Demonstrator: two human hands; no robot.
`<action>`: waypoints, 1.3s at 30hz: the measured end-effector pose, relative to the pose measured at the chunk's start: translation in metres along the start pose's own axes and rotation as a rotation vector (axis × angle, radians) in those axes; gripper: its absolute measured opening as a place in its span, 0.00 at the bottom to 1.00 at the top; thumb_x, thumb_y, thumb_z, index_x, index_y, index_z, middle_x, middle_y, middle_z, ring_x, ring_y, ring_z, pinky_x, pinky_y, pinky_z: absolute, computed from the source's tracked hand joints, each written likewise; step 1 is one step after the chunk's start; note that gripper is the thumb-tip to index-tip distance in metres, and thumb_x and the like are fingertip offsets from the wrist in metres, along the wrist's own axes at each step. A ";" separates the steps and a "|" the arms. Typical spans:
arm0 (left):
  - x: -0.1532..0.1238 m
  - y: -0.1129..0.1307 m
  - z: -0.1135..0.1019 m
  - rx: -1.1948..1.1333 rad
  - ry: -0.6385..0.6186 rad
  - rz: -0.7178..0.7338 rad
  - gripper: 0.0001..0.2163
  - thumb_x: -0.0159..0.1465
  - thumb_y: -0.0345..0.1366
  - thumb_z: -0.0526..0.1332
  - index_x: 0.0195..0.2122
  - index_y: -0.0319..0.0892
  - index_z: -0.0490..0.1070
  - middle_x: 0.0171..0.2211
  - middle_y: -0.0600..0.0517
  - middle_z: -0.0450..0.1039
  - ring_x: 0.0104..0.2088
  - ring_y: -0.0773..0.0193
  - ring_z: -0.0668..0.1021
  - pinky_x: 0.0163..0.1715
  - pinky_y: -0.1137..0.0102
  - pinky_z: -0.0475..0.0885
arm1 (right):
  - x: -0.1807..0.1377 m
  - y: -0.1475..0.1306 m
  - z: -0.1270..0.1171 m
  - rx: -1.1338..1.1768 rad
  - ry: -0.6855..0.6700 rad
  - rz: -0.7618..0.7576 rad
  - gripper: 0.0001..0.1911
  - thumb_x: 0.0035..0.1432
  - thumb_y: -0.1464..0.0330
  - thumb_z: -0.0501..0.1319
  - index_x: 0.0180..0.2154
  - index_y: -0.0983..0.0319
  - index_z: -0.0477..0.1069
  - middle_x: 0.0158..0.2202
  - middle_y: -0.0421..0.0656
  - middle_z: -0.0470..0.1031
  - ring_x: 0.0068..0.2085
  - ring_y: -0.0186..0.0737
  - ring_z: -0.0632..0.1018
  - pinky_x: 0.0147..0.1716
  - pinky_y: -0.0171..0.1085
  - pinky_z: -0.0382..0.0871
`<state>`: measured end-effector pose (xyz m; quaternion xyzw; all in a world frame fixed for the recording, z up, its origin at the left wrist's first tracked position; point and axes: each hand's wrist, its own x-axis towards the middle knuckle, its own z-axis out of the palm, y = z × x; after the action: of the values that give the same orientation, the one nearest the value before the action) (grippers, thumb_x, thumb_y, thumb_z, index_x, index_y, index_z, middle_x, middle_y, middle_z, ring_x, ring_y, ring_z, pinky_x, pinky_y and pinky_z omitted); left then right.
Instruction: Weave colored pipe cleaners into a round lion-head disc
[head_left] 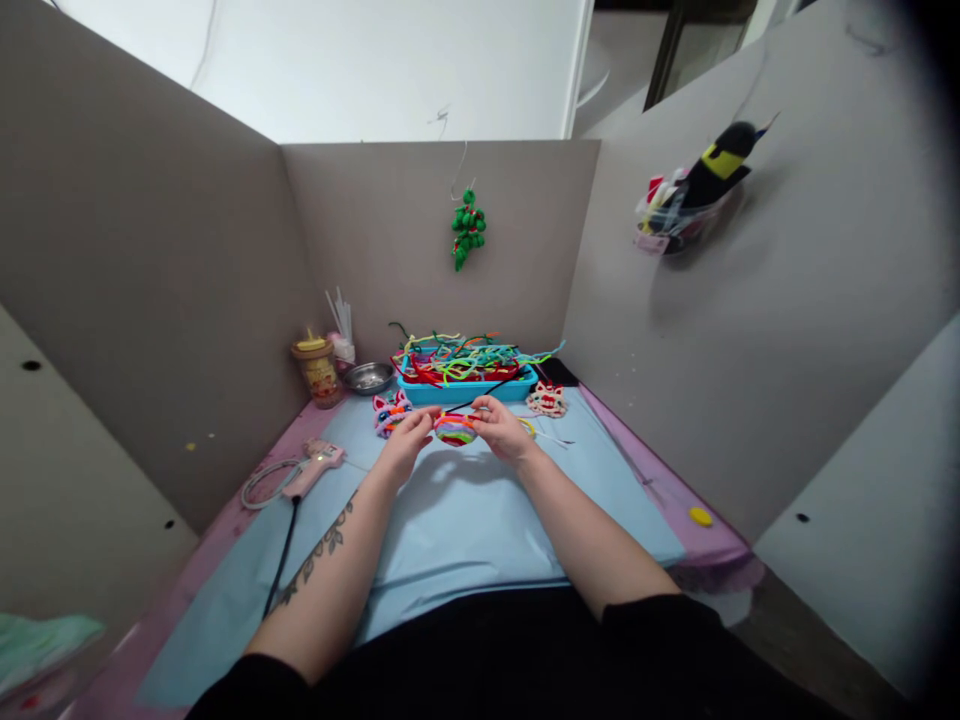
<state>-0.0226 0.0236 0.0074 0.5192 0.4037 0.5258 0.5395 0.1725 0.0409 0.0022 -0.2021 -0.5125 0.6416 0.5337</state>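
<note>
Between both hands is a small rounded craft piece [455, 431] of striped, fuzzy pipe cleaners in orange, purple, green and red. My left hand [409, 442] pinches its left edge. My right hand [502, 432] grips the right edge, its fingers closed. A thin black pipe cleaner [491, 391] sticks out above the piece, close to my right fingers. Just behind my left hand lies a purple and pink cat-like figure [388, 412]. Beyond my right hand rests a cream and red figure [547, 400].
A blue tray [469, 394] heaped with colourful pipe cleaners stands at the back. On the left are a pink glue gun [315, 468] with a cord, a metal bowl [368, 377] and a lidded cup [319, 375]. Grey panels enclose the table; a yellow cap [700, 516] lies right.
</note>
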 end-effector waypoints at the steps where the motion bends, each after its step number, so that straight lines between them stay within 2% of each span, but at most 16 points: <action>1: -0.002 0.001 0.001 -0.014 -0.034 -0.004 0.22 0.54 0.51 0.62 0.45 0.44 0.72 0.48 0.46 0.71 0.50 0.55 0.70 0.46 0.62 0.64 | 0.000 0.000 0.000 0.049 -0.007 0.008 0.25 0.36 0.68 0.72 0.37 0.58 0.64 0.28 0.37 0.73 0.30 0.35 0.74 0.33 0.35 0.65; 3: -0.004 0.002 0.003 -0.051 -0.110 -0.011 0.20 0.54 0.50 0.63 0.44 0.43 0.72 0.45 0.47 0.72 0.47 0.57 0.72 0.45 0.64 0.65 | -0.002 -0.001 0.001 0.145 -0.018 0.023 0.24 0.37 0.68 0.71 0.37 0.58 0.65 0.32 0.38 0.73 0.32 0.36 0.74 0.34 0.35 0.66; 6: -0.007 0.003 0.005 -0.118 -0.213 -0.011 0.16 0.51 0.45 0.67 0.35 0.39 0.72 0.35 0.49 0.73 0.38 0.62 0.73 0.41 0.67 0.65 | -0.003 -0.004 0.000 0.217 -0.030 0.038 0.22 0.38 0.69 0.71 0.37 0.58 0.67 0.34 0.39 0.73 0.34 0.36 0.74 0.36 0.36 0.66; 9: -0.010 0.004 0.004 -0.128 -0.251 0.014 0.14 0.49 0.43 0.68 0.27 0.38 0.68 0.24 0.54 0.68 0.27 0.69 0.70 0.32 0.72 0.64 | -0.003 -0.007 -0.002 0.174 -0.051 0.050 0.18 0.41 0.66 0.69 0.37 0.59 0.69 0.35 0.40 0.73 0.37 0.37 0.74 0.38 0.37 0.66; 11: -0.011 0.005 0.004 -0.092 -0.263 0.021 0.14 0.50 0.42 0.68 0.26 0.37 0.67 0.22 0.55 0.65 0.24 0.70 0.67 0.29 0.73 0.61 | -0.004 -0.009 -0.002 0.096 -0.059 0.041 0.17 0.44 0.62 0.68 0.38 0.59 0.71 0.38 0.42 0.73 0.42 0.40 0.73 0.40 0.37 0.65; 13: -0.011 0.005 0.004 -0.049 -0.276 0.026 0.14 0.51 0.43 0.67 0.26 0.37 0.67 0.21 0.56 0.65 0.24 0.70 0.67 0.28 0.73 0.60 | -0.005 -0.011 -0.001 -0.014 -0.075 0.044 0.18 0.45 0.59 0.67 0.38 0.60 0.72 0.40 0.44 0.73 0.44 0.42 0.72 0.40 0.38 0.65; 19: -0.010 0.005 0.006 0.081 -0.238 0.068 0.13 0.52 0.43 0.65 0.26 0.38 0.68 0.22 0.56 0.65 0.24 0.70 0.65 0.27 0.73 0.59 | -0.008 -0.013 0.005 -0.302 -0.165 0.039 0.17 0.42 0.59 0.69 0.32 0.63 0.74 0.33 0.42 0.73 0.33 0.37 0.71 0.34 0.36 0.63; 26: -0.011 0.007 0.008 0.175 -0.220 0.099 0.13 0.53 0.43 0.64 0.26 0.38 0.68 0.21 0.57 0.65 0.24 0.71 0.66 0.26 0.74 0.59 | -0.009 -0.012 0.008 -0.385 -0.196 0.032 0.16 0.43 0.60 0.69 0.30 0.63 0.72 0.32 0.41 0.71 0.32 0.34 0.69 0.33 0.34 0.61; 32: -0.014 0.006 0.014 0.092 -0.258 0.095 0.17 0.50 0.42 0.68 0.36 0.38 0.67 0.30 0.53 0.71 0.29 0.68 0.73 0.32 0.72 0.67 | -0.008 -0.008 0.008 -0.420 -0.161 0.039 0.15 0.46 0.59 0.66 0.29 0.64 0.69 0.25 0.38 0.68 0.27 0.32 0.67 0.30 0.33 0.59; 39: -0.013 0.001 0.011 0.129 -0.231 0.140 0.18 0.49 0.41 0.69 0.37 0.39 0.67 0.32 0.52 0.72 0.32 0.66 0.75 0.32 0.72 0.69 | -0.006 -0.003 0.011 -0.546 -0.103 -0.022 0.12 0.49 0.61 0.61 0.27 0.63 0.66 0.25 0.36 0.64 0.27 0.31 0.65 0.30 0.33 0.58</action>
<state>-0.0136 0.0097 0.0083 0.6367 0.3349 0.4717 0.5099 0.1672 0.0300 0.0079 -0.2998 -0.6952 0.4832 0.4398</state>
